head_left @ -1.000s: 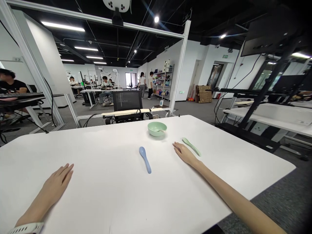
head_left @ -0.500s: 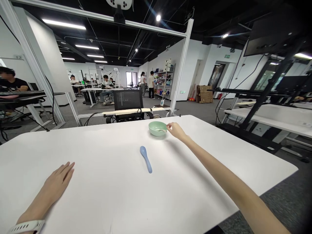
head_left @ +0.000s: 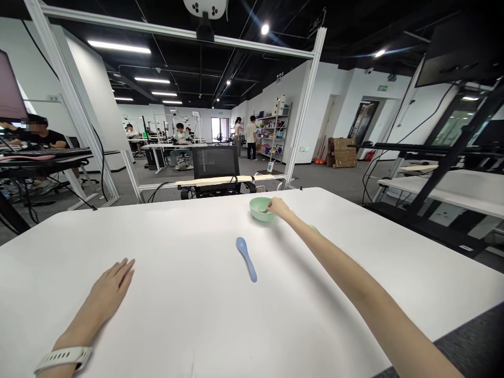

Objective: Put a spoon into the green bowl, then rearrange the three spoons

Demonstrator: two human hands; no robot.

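Right grip (head_left: 279,208): arm stretched across the counter, fingertips bunched at the bowl's near rim; the back of the hand hides the contact, so I cannot tell whether they are closed on something or only touching.

Left grip (head_left: 110,286): open, palm down on the counter, fingers lightly spread, holding nothing (a white watch band (head_left: 63,358) circles the wrist).

Bowl: a pale green bowl (head_left: 258,211) stands upright toward the far side of the counter, touching the right fingertips. A thin pale utensil (head_left: 264,209) seems to lie inside, though it is too small to be sure.

Handling: a small, light bowl like this would likely slide or tip under pressure on one side of the rim, so a soft touch from the fingertips suits it best.

Nearby: a blue spoon (head_left: 246,258) lies on the counter, nearer the person than the bowl and well apart from the left hand. A pale green sliver (head_left: 313,228) shows just past the right forearm, perhaps a spoon.

Counter: a white counter (head_left: 169,336) runs under both hands.

Beyond: a black office chair (head_left: 216,163) stands past the far edge; a seated co-worker (head_left: 37,137) is at a desk on the left.
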